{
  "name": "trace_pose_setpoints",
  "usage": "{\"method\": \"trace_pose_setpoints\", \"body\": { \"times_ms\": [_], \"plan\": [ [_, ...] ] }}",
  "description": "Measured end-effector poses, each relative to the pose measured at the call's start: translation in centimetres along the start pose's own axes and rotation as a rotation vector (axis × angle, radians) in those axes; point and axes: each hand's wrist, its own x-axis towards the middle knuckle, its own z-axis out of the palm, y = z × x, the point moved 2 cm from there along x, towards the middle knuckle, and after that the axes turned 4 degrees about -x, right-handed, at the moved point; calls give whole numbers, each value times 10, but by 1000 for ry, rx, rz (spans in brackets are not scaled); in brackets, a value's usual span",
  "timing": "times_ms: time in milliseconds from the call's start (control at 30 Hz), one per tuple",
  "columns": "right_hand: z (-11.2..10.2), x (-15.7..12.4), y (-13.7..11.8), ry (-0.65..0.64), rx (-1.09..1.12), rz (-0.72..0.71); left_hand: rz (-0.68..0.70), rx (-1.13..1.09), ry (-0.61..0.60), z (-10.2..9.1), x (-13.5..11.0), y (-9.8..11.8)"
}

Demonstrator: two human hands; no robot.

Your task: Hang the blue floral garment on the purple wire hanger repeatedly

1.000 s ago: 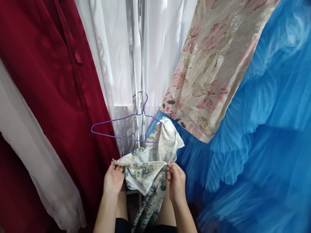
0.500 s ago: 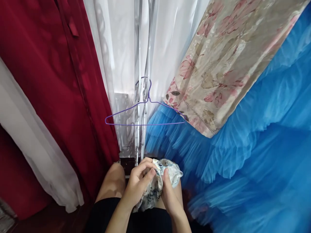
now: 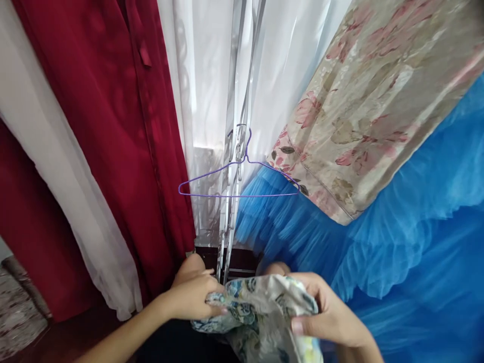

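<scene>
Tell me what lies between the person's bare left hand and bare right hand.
In the head view, a bunched whitish cloth with blue-and-yellow floral print lies between the left hand and the right hand, held by both.

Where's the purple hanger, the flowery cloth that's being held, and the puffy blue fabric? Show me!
Purple hanger (image 3: 251,196): head view, on its bottom bar.
Held flowery cloth (image 3: 264,313): head view, on its crumpled middle.
Puffy blue fabric (image 3: 404,239): head view, on a ruffle.
</scene>
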Motion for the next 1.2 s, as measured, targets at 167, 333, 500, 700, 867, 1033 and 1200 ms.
{"method": "trace_pose_setpoints", "body": {
  "times_ms": [167,333,500,700,867,1033,1200],
  "plan": [
    [-55,37,-26,350,-347,-24,-172,231,199,-87,-21,-61],
    [-92,120,-20,591,-656,-202,-159,343,520,-173,-32,-89],
    [-105,172,-7,653,-980,-185,-45,196,792,-223,-25,-72],
    [-86,161,4,630,-983,-207,29,-153,852,-239,-3,-42],
    [-82,139,-2,500,-841,-239,78,-385,814,-253,10,-37],
    [-81,126,-12,382,-767,-196,31,-326,662,-271,22,-38],
    [-66,134,-4,401,-800,-205,204,137,586,-267,48,2]
  ]
}}
